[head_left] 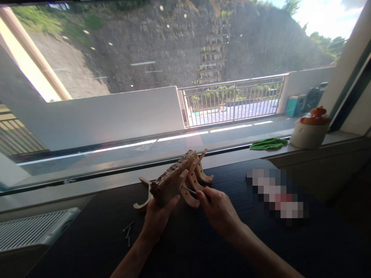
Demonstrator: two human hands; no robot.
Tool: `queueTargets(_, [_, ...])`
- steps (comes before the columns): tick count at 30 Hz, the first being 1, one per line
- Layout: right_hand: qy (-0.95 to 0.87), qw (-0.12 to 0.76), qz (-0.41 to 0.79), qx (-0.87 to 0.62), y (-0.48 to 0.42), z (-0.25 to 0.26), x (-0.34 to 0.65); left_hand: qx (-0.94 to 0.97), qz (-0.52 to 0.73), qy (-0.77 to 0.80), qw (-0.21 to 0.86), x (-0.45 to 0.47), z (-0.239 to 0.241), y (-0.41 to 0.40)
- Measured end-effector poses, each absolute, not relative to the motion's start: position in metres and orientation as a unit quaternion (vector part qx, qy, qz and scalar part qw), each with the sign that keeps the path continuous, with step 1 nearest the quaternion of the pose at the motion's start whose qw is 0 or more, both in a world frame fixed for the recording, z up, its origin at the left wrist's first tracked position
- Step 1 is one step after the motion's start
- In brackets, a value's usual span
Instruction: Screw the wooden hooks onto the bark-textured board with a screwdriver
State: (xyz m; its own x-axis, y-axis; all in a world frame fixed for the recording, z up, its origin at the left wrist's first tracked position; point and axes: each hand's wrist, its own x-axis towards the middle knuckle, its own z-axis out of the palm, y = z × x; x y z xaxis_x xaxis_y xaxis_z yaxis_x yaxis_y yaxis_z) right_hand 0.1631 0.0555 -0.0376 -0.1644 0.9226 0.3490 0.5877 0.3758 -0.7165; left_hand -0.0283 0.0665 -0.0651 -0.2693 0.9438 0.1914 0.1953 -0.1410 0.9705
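A rough brown wooden block (175, 170) stands tilted on the dark table, with several pale curved wooden hooks (193, 175) along its sides. My left hand (158, 218) is wrapped round the block's near end, its thumb lying toward the nearest hook on the right. In my closed right hand (218, 204) is a screwdriver (189, 190), its shaft pointing left and its tip at a hole in that nearest hook. The handle is mostly hidden by my fingers. A few loose screws (128, 231) lie on the table to the left of my left forearm.
The dark table (95, 239) meets a window sill (121, 185) at the back. A green cloth (268, 143) and a white jar with an orange lid (310, 129) are on the sill. A blurred-out item (278, 195) lies at the right. A radiator (37, 227) is at the left.
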Motion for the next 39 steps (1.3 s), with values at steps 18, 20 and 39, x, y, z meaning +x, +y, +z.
queueTargets(18, [-0.783, 0.392, 0.076, -0.476, 0.052, -0.031, 0.164, 0.536, 0.530, 0.590, 0.289, -0.034, -0.071, 0.067])
queueTargets(20, [-0.755, 0.419, 0.136, -0.486, 0.053, -0.033, 0.162, 0.538, 0.520, 0.601, 0.280, -0.033, -0.068, 0.066])
queueTargets(39, [-0.799, 0.363, 0.028, -0.479, 0.054, -0.033, 0.168, 0.541, 0.500, 0.639, 0.222, -0.031, -0.071, 0.065])
